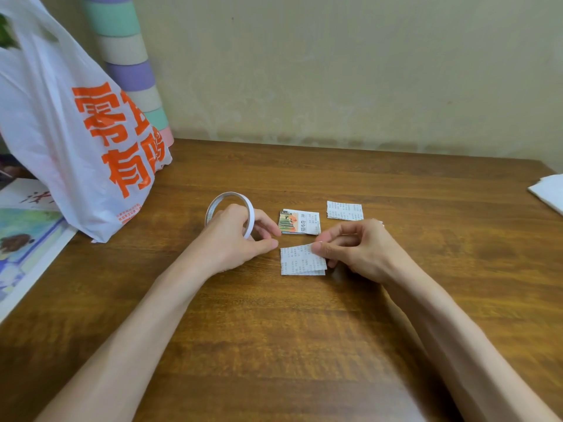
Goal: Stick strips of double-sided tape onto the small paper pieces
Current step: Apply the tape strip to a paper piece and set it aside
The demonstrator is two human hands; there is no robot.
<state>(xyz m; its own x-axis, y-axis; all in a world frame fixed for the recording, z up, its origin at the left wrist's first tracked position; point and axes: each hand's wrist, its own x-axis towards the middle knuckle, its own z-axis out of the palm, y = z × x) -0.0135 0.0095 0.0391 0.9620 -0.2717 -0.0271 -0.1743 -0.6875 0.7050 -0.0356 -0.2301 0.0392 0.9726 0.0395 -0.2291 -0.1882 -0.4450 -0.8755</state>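
Two bare hands work at a wooden table (304,330), seen from above and behind. Places here are given from the tape roll (228,194), a thin white ring standing on its edge left of the table's middle.

Far left of the roll, printed colour sheets (27,239) lie flat at the table's edge. A white plastic bag (61,132) with large orange characters stands between them and the roll, and a pastel-striped column (128,71) rises behind the bag.

The left hand (234,236) grips the roll, with its fingers curled round the rim and the thumb pointing right.

Just right of the roll lies a small paper piece with a colour picture (300,222). Nearer the viewer is a printed paper piece (298,261), which seems to have two layers. The right hand (362,248) pinches its far right corner between thumb and forefinger, with the other fingers curled under.

Farther right of the roll lies a third printed piece (345,210). White paper (550,190) sits at the table's right edge.
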